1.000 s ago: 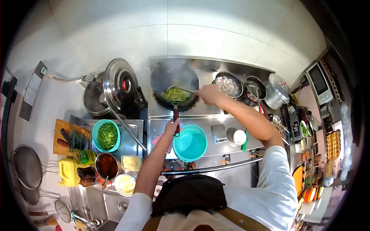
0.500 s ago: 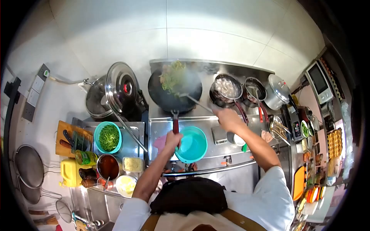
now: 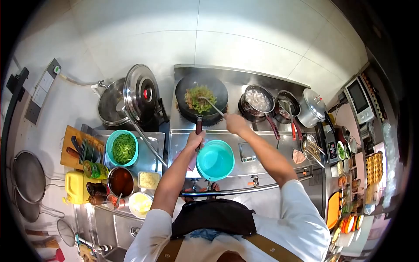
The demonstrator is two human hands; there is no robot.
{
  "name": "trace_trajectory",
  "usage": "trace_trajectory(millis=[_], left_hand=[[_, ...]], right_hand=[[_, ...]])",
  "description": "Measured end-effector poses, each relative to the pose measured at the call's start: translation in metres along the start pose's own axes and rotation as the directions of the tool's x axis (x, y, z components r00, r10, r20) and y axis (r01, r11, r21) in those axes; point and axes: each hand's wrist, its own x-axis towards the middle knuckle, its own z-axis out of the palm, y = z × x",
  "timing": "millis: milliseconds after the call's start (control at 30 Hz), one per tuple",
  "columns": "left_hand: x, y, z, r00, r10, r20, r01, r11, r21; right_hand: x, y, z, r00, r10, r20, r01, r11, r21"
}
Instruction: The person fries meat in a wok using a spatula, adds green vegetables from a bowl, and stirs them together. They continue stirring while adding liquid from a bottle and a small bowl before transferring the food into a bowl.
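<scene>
A black wok holding green vegetables sits on the steel stove. My left hand grips the wok's red handle near the stove's front edge. My right hand holds a long metal ladle whose bowl reaches into the vegetables. An empty teal bowl stands on the steel counter just in front of both hands.
A pan of pale food, a second pot and a lidded steel pot stand right of the wok. To the left are a big pot with a tilted lid, a teal bowl of chopped greens, seasoning tubs and a yellow oil jug.
The vegetables were tossed up toward the back of the wok and have landed back in it. My right hand pulled back, then returned close to the wok with the ladle.
</scene>
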Motion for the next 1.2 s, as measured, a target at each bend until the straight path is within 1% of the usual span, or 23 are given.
trace_trajectory(millis=[67, 100, 200, 233, 267, 300, 333, 400, 433, 500, 600, 667, 733, 800, 867, 900, 933, 1000, 1067, 1100, 1133, 1167, 1200], left_hand=[[-0.005, -0.008, 0.000, 0.974, 0.077, -0.214, -0.074, 0.997, 0.022], [-0.012, -0.020, -0.007, 0.916, 0.280, -0.288, -0.208, 0.944, 0.256], [-0.023, -0.093, -0.032, 0.936, 0.237, -0.261, -0.206, 0.968, 0.140], [-0.033, -0.108, -0.033, 0.939, 0.219, -0.264, -0.189, 0.973, 0.133], [-0.041, -0.121, -0.035, 0.907, 0.405, -0.118, -0.307, 0.826, 0.473], [-0.046, -0.132, -0.037, 0.845, 0.526, 0.092, -0.417, 0.542, 0.730], [-0.028, -0.168, -0.031, 0.949, 0.317, -0.008, -0.218, 0.672, 0.708], [-0.053, -0.159, -0.008, 0.982, 0.164, -0.098, -0.079, 0.816, 0.573], [-0.066, -0.148, 0.000, 0.982, 0.163, -0.096, -0.079, 0.817, 0.572], [-0.080, -0.135, 0.013, 0.983, -0.181, 0.013, 0.179, 0.978, 0.110], [-0.086, -0.143, 0.025, 0.972, -0.235, 0.025, 0.234, 0.971, 0.044], [-0.066, -0.186, 0.029, 0.986, -0.165, -0.027, 0.163, 0.986, -0.039], [-0.066, -0.189, 0.021, 0.981, -0.102, -0.167, 0.171, 0.864, 0.474], [-0.098, -0.164, 0.016, 0.978, -0.057, -0.202, 0.141, 0.892, 0.430], [-0.128, -0.138, 0.004, 0.961, -0.267, -0.068, 0.272, 0.960, 0.064], [-0.126, -0.162, 0.000, 0.971, -0.237, -0.016, 0.236, 0.970, -0.053], [-0.129, -0.178, -0.009, 0.971, -0.237, -0.026, 0.235, 0.970, -0.055], [-0.135, -0.195, -0.024, 0.995, -0.015, -0.097, 0.041, 0.960, 0.276], [-0.164, -0.193, -0.040, 0.981, -0.016, -0.193, 0.063, 0.968, 0.241], [-0.186, -0.186, -0.042, 0.963, -0.020, -0.269, 0.080, 0.974, 0.212], [-0.213, -0.156, -0.040, 0.943, -0.226, -0.246, 0.185, 0.966, -0.179], [-0.223, -0.169, -0.044, 0.929, -0.197, -0.313, 0.142, 0.972, -0.188], [-0.231, -0.190, -0.048, 0.907, -0.102, -0.408, 0.079, 0.994, -0.073]], right_hand=[[0.015, 0.002, 0.034, 0.996, 0.057, -0.068, -0.049, 0.992, 0.113], [0.010, 0.005, 0.028, 0.997, 0.052, -0.060, -0.043, 0.989, 0.143], [-0.012, 0.010, -0.021, 0.999, 0.018, 0.044, -0.019, 1.000, 0.025], [-0.006, 0.011, -0.017, 0.999, 0.040, 0.011, -0.041, 0.998, 0.043], [0.005, 0.009, -0.012, 0.999, 0.034, 0.004, -0.034, 0.999, 0.038], [0.018, 0.004, -0.001, 0.997, 0.078, -0.026, -0.076, 0.994, 0.073], [0.029, -0.003, 0.011, 0.991, 0.124, -0.059, -0.117, 0.987, 0.106], [0.034, -0.013, 0.043, 0.996, 0.082, -0.048, -0.078, 0.994, 0.078], [0.031, -0.018, 0.053, 0.999, 0.040, -0.031, -0.038, 0.998, 0.053], [0.017, -0.021, 0.055, 0.998, 0.061, -0.021, -0.059, 0.996, 0.067], [0.000, -0.012, 0.061, 0.994, 0.104, 0.030, -0.106, 0.993, 0.054], [-0.007, -0.011, 0.055, 0.992, 0.115, 0.045, -0.116, 0.993, 0.030], [-0.035, -0.019, 0.052, 0.991, 0.121, -0.060, -0.115, 0.989, 0.097], [-0.034, -0.019, 0.061, 0.991, 0.120, -0.060, -0.117, 0.992, 0.047], [-0.034, -0.007, 0.081, 0.990, 0.138, -0.042, -0.137, 0.990, 0.016], [-0.022, 0.005, 0.083, 0.989, 0.141, -0.042, -0.137, 0.987, 0.087], [-0.013, 0.010, 0.083, 0.989, 0.139, -0.044, -0.131, 0.979, 0.159], [-0.017, 0.003, 0.056, 0.989, 0.099, -0.111, -0.071, 0.970, 0.233], [-0.012, 0.010, 0.055, 0.965, 0.189, -0.181, -0.099, 0.904, 0.416], [-0.002, 0.012, 0.054, 0.963, 0.217, -0.162, -0.135, 0.903, 0.408], [0.005, 0.014, 0.057, 0.970, 0.191, -0.151, -0.115, 0.906, 0.407], [0.014, 0.016, 0.062, 0.971, 0.189, -0.149, -0.128, 0.929, 0.347], [0.026, 0.015, 0.071, 0.972, 0.182, -0.150, -0.134, 0.948, 0.287]])
